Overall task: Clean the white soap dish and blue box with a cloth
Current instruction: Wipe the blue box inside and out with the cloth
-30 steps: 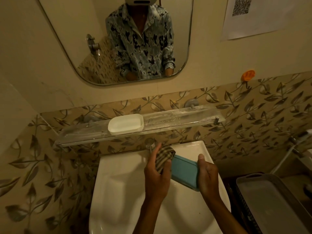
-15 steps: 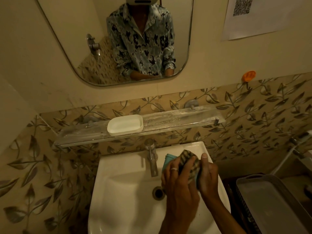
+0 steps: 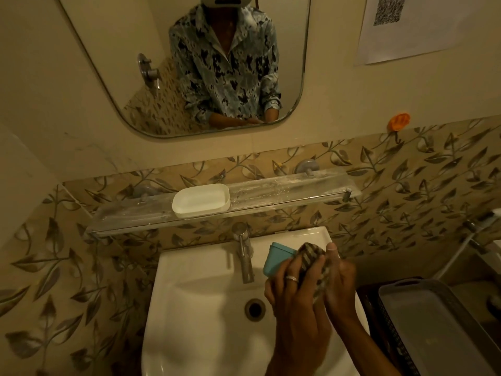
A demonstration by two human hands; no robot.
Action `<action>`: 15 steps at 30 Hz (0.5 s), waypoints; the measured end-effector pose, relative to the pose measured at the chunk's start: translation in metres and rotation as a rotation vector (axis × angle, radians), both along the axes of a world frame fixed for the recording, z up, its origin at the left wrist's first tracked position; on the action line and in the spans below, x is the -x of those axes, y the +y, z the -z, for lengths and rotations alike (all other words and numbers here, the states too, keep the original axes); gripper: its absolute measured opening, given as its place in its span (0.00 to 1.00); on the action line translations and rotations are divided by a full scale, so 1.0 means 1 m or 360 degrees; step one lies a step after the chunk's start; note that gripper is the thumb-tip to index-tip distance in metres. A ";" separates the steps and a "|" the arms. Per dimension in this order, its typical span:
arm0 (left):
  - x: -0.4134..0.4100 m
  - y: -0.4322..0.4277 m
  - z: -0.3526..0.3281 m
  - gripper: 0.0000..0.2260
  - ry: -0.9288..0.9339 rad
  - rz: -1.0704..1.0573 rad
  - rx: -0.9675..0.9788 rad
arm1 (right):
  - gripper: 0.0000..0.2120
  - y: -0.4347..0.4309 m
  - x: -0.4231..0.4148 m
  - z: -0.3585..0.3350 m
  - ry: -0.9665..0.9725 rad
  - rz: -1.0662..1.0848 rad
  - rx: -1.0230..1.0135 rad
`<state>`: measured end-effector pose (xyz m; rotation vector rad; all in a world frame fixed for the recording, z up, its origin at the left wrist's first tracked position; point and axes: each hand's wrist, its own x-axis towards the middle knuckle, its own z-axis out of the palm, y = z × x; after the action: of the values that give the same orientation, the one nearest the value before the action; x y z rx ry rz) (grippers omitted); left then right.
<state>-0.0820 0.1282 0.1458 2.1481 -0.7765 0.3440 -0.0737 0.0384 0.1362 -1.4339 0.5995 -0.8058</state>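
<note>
While left hand (image 3: pixel 295 294) curls round the cloth (image 3: pixel 311 260), blue box (image 3: pixel 276 261) pokes out just past that hand, right hand (image 3: pixel 340 280) gripping the box.

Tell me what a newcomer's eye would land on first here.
The action over the white sink at lower right draws the eye first: the left hand presses a striped cloth onto the blue box, which the right hand holds. Next comes the white soap dish, sitting on the glass shelf above the faucet. Higher up, the big mirror reflects a person's patterned shirt.
</note>
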 end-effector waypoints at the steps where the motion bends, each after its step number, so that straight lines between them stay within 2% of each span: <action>1: -0.008 0.006 0.005 0.24 0.0003 -0.0029 -0.0003 | 0.27 -0.001 0.000 0.002 0.0038 0.0023 0.0053; 3: -0.028 0.016 0.010 0.26 0.0172 -0.0123 0.0073 | 0.26 0.000 0.002 0.001 0.0153 0.0062 0.0052; 5: -0.050 0.020 0.012 0.27 0.0503 -0.0237 0.0205 | 0.26 0.004 0.003 -0.004 0.0208 0.0093 0.0043; 7: -0.059 0.020 0.010 0.25 0.0608 -0.0302 0.0296 | 0.24 0.005 0.002 -0.007 0.0224 0.0120 0.0045; 9: -0.048 0.016 0.005 0.19 0.0458 -0.0269 0.0339 | 0.25 0.003 -0.001 -0.011 0.0186 0.0144 0.0099; 11: -0.018 0.006 -0.001 0.19 0.0224 -0.0158 0.0277 | 0.27 0.002 -0.002 -0.007 0.0127 0.0107 0.0164; 12: -0.001 0.000 -0.004 0.19 0.0132 -0.0095 0.0215 | 0.25 0.003 0.000 0.000 0.0131 0.0039 0.0207; 14: 0.019 -0.005 -0.010 0.20 0.0090 -0.0007 0.0153 | 0.17 0.005 0.006 0.008 0.0133 -0.0046 0.0011; 15: 0.018 -0.006 -0.011 0.20 0.0092 0.0009 0.0158 | 0.19 0.004 0.009 0.014 0.0085 -0.0026 -0.0031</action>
<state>-0.0997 0.1226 0.1567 2.0534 -0.7178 0.3100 -0.0830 0.0428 0.1224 -1.4444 0.6337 -0.7488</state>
